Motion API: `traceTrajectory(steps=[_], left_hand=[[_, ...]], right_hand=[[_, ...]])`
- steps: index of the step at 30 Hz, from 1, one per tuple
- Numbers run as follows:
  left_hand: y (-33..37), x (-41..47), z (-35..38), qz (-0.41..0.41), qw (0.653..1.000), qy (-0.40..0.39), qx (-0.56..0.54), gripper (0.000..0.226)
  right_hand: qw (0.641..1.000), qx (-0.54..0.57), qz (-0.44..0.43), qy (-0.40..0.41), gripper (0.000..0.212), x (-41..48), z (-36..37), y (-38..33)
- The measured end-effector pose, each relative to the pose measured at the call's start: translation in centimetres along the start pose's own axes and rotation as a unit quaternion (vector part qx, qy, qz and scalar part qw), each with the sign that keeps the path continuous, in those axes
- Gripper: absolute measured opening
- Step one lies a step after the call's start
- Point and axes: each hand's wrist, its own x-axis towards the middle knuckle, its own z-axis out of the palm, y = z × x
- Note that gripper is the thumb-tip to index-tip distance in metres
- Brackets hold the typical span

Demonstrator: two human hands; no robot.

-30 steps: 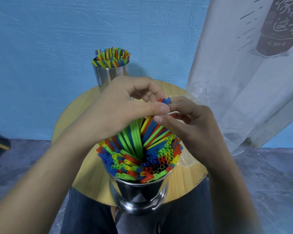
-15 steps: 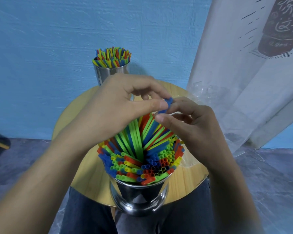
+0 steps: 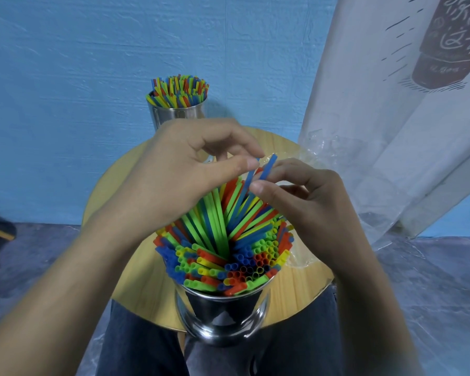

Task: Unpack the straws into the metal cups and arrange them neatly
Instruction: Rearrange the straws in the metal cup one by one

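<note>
A near metal cup (image 3: 223,316) stands at the front edge of a round wooden table (image 3: 125,278), packed with coloured straws (image 3: 220,256) that fan out towards me. My left hand (image 3: 174,175) hovers over the fan, its thumb and fingers pinching the tip of a blue straw (image 3: 248,180). My right hand (image 3: 301,202) pinches a second blue straw (image 3: 269,166) that sticks up above the rest. A far metal cup (image 3: 177,115) at the table's back edge holds another upright bunch of straws (image 3: 178,89).
Crumpled clear plastic wrapping (image 3: 318,147) lies on the table's right side. A white printed sheet (image 3: 407,109) hangs at the right. A blue wall (image 3: 79,77) is close behind the table. My dark-trousered knees (image 3: 147,348) sit under the near edge.
Both hands have drawn slightly apart. Two blue straws that were bunched between the fingertips now stick up separately, one in each hand's pinch.
</note>
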Motion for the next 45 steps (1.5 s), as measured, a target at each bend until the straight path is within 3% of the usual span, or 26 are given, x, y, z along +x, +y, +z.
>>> traceTrajectory(steps=[16,20,23,27,34,40,45], left_hand=[[0.8,0.6,0.2,-0.003,0.999,-0.030,0.014,0.005],[0.6,1.1,-0.7,-0.015,0.985,0.098,-0.143,0.006],[0.3,1.2,-1.7,-0.051,0.940,0.209,-0.266,0.009],[-0.2,1.1,-2.6,-0.094,0.896,0.282,-0.330,0.010],[-1.4,0.6,-2.6,-0.144,0.857,0.324,-0.374,0.009],[-2.1,0.6,-1.9,-0.162,0.834,0.343,-0.399,0.014],[-2.4,0.3,-1.0,-0.196,0.867,0.273,-0.368,0.015]], right_hand=[[1.000,-0.005,0.008,-0.009,0.015,-0.1,0.2,-0.5],[1.000,0.002,0.003,-0.015,0.007,-0.3,0.0,-0.6],[1.000,-0.008,0.007,-0.017,0.007,-0.4,-0.2,-0.3],[1.000,-0.012,-0.019,0.005,0.008,-0.4,-0.2,-0.2],[1.000,-0.013,-0.004,-0.022,0.015,-0.3,-0.1,-0.6],[1.000,-0.012,0.012,0.016,0.012,-0.3,-0.3,-0.5],[0.995,0.025,-0.028,0.096,0.021,-0.4,-0.5,-0.9]])
